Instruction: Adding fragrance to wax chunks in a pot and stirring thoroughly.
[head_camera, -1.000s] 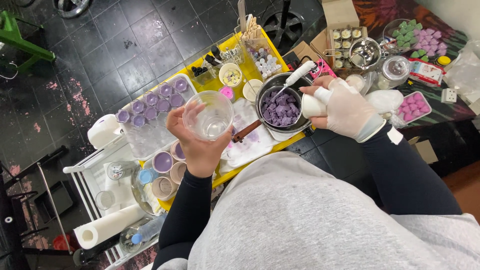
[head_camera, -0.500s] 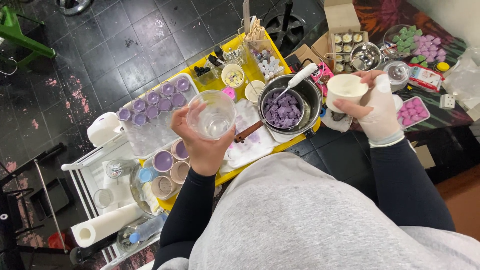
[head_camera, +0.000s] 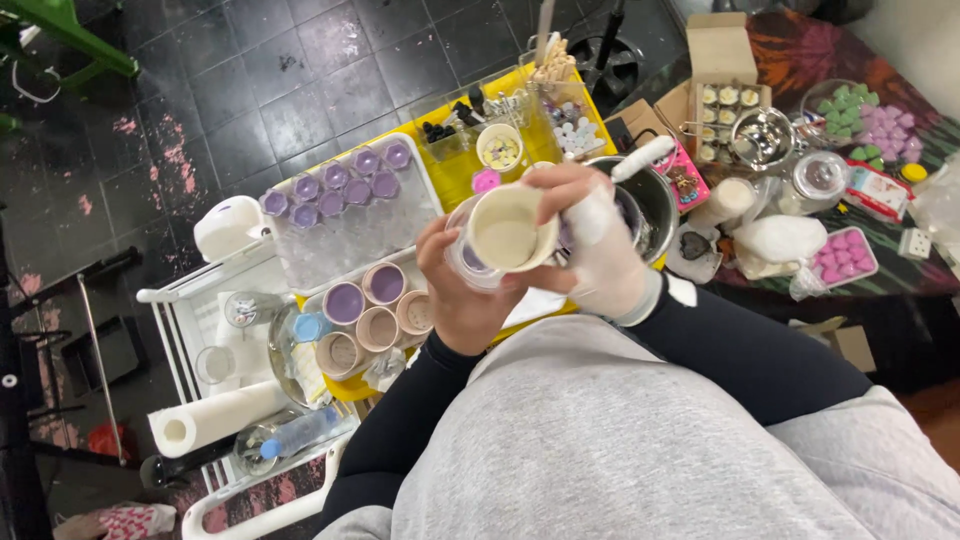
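My left hand (head_camera: 455, 300) holds a clear plastic cup (head_camera: 462, 262) in front of my body, over the yellow tray (head_camera: 455, 170). My right hand (head_camera: 600, 245), in a white glove, grips a white paper cup (head_camera: 508, 230) holding pale cream-coloured stuff. The white cup sits directly over the mouth of the clear cup and hides most of it. Behind my hands stands a metal pot (head_camera: 655, 200) with a white-handled tool (head_camera: 645, 157) sticking out of it.
A clear mould tray with several purple pieces (head_camera: 345, 185) lies at the left. Several small cups (head_camera: 375, 310) with purple and beige contents stand near me. A paper towel roll (head_camera: 210, 420) and bottle (head_camera: 295, 432) lie lower left. Right table holds bowls, pink and green shapes (head_camera: 865, 115), a box (head_camera: 725, 95).
My right hand carried the white cup from the right side across to above the clear cup. The camera view shifted, moving the tray and pot to the right.
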